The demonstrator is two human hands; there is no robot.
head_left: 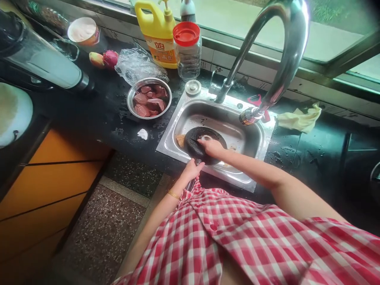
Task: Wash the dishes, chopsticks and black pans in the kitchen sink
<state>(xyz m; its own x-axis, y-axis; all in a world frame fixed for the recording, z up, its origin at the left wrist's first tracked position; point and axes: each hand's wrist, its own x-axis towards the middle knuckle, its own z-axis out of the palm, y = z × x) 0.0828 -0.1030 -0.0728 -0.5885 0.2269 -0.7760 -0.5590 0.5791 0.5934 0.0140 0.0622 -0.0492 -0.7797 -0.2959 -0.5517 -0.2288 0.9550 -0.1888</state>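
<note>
A round black frying pan (pixel 197 148) sits in the steel sink (pixel 249 130), with pale suds on its inner surface. At the sink's front edge my left hand (pixel 190 170) is closed around the pan's handle, most of which is hidden by the hand and shirt. My right hand (pixel 214 148) reaches into the pan with its fingers curled down against the inside. Whatever those fingers hold, if anything, I cannot make out. A brown scrub pad (pixel 180 140) lies in the sink at the pan's left side.
Above the sink arches a chrome faucet (pixel 285 27). Left of it stand a steel bowl of raw dark-red meat (pixel 150 105), a red-lidded jar (pixel 188 59) and a yellow detergent jug (pixel 160 43). A yellowish cloth (pixel 301 118) lies on the right. A blender (pixel 47 65) is far left.
</note>
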